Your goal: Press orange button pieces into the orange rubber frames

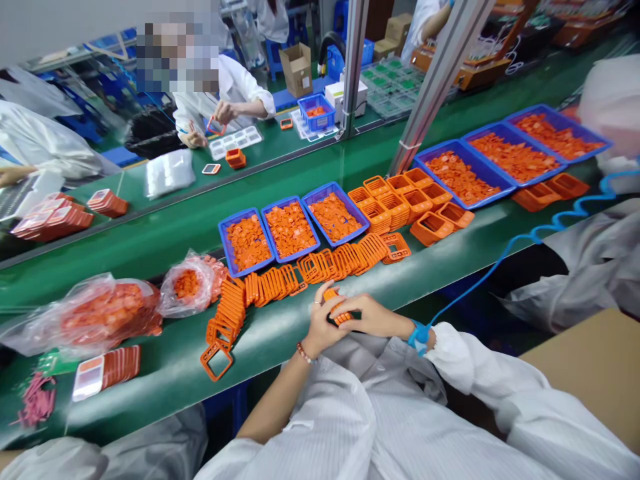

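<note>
Orange pieces (340, 310) sit clasped between our left hand (320, 327) and right hand (369, 315), their stack slanting away leftward; each grip holds them at the counter's (270, 337) near edge, before leaning frames (347, 260), then blue trays (300, 253).

A long green bench (270, 337) sweeps from near left to far right, and light glares off its surface! Behind it, a second green bench (273, 141). Up goes one metal post (354, 67), with a slanting post (440, 85) to its right! Blue stools (274, 60) and an open carton (299, 72) sit far back.
</note>
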Demonstrator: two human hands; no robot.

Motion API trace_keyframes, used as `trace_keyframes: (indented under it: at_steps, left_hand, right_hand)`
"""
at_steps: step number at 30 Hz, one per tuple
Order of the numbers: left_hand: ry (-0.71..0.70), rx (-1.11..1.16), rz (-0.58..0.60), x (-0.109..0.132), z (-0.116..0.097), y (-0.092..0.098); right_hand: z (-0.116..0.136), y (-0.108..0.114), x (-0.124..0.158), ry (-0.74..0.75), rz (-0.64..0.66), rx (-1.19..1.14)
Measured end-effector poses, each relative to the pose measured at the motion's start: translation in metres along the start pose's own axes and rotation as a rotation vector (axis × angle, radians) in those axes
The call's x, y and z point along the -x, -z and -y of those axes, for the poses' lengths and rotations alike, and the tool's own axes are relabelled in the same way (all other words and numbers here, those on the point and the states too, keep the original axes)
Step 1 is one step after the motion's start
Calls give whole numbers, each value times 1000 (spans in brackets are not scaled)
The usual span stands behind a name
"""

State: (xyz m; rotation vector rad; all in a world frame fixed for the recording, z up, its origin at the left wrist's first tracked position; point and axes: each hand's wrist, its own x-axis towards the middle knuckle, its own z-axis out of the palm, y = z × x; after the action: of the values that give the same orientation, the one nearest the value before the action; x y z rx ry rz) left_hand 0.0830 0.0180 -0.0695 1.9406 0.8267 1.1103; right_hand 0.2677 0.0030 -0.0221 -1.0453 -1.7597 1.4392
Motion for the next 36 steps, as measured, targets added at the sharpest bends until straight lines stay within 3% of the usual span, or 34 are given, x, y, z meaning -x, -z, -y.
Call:
trace_keyframes:
  at_steps: [5,9,21,26,29,33,36]
  left_hand:
    - [37,-141,225,13,16,-2]
    - [29,-185,270,20,21,-2]
    - [44,-164,282,25,18,3]
    - [93,-209,340,22,15,3]
    - [104,-228,302,23,15,0]
    - [107,-205,233,29,13,-1]
    - [118,-217,247,37,6,5]
  right_hand:
    - [-38,-13,4,99,-74,33]
    - [-53,-22,8,133,-117,50]
    - [-54,-30,14,175,-91,88]
    - [-54,-32,13,158,-89,109]
    - [-52,-33,14,141,-91,140]
    - [-40,-27,14,174,5,248]
    - [-22,-20,9,164,155,484]
